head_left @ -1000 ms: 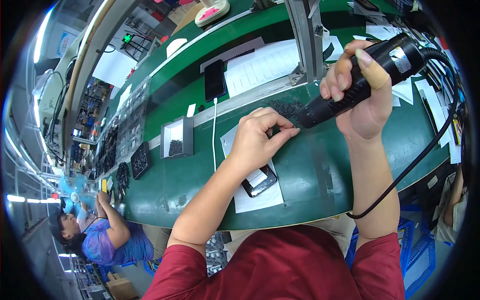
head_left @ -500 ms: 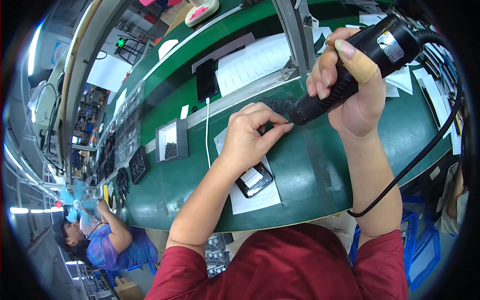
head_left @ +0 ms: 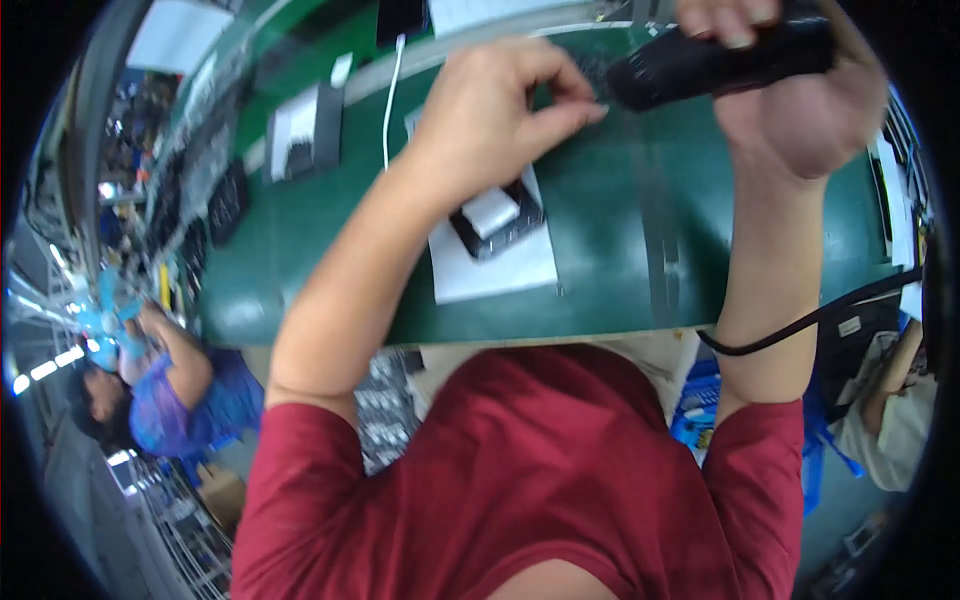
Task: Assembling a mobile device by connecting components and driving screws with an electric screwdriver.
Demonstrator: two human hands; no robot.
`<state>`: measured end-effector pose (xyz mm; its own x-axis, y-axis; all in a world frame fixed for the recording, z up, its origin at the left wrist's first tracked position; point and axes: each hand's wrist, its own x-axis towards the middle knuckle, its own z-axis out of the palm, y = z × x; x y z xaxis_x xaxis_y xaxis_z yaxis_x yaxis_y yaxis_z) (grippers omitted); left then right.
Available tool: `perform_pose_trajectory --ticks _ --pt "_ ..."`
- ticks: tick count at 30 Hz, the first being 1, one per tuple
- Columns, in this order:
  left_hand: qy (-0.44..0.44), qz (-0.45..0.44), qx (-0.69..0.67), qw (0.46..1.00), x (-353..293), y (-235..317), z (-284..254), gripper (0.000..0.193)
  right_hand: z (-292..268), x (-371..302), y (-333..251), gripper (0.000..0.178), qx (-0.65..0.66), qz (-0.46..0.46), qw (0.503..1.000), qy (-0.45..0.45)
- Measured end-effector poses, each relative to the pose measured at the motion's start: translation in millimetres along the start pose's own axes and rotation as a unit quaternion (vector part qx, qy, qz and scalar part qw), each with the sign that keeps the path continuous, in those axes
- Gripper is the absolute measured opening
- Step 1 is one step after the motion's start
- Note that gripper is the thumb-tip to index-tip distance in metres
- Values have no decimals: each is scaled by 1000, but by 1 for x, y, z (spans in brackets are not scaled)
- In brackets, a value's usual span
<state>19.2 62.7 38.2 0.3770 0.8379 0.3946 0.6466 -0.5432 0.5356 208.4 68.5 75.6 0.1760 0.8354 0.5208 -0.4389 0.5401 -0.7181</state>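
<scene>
My right hand (head_left: 800,115) is wrapped round a black corded electric screwdriver (head_left: 690,70), which lies nearly level with its front end to the left. Just left of that end, my left hand (head_left: 490,120) has thumb and forefinger pinched together. Whatever sits between those fingertips is too small to make out, and no bit shows on the tool. Below my left wrist, an opened phone body (head_left: 515,235) with a pale rectangular part (head_left: 490,212) on it rests on white paper (head_left: 500,285). My hand and forearm cover part of the paper.
The green worktop (head_left: 600,260) carries a grey box (head_left: 325,130) of small black parts and a white cable (head_left: 392,110). A dark phone (head_left: 402,15) lies at the far edge. The tool's black cord (head_left: 830,315) loops past my right forearm. A person (head_left: 175,400) sits at left.
The view has tilted, so the bench and both hands sit higher in the picture. The screwdriver is held closer to level. My left hand keeps its pinch near the tool's front end.
</scene>
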Motion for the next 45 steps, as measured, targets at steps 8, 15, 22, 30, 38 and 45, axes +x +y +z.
perform_pose_trajectory --ticks 8,15,22,30,38,45 --pt "58 42 -15 997 -56 12 -21 17 11 -4 -9 42 204 65 924 -318" --pt "124 37 -23 991 -111 17 -26 22 34 -30 -1 49 237 146 869 -410" --pt "81 -75 88 990 -158 28 -19 40 31 -33 -14 48 159 107 892 -409" --pt "97 -49 143 984 -177 10 -25 30 30 -22 -11 47 106 112 900 -408" --pt "109 -111 174 972 -182 24 -4 30 86 -37 17 45 140 149 905 -374" --pt "106 -111 119 981 -181 21 -8 27 145 -68 10 25 -54 252 940 -223"
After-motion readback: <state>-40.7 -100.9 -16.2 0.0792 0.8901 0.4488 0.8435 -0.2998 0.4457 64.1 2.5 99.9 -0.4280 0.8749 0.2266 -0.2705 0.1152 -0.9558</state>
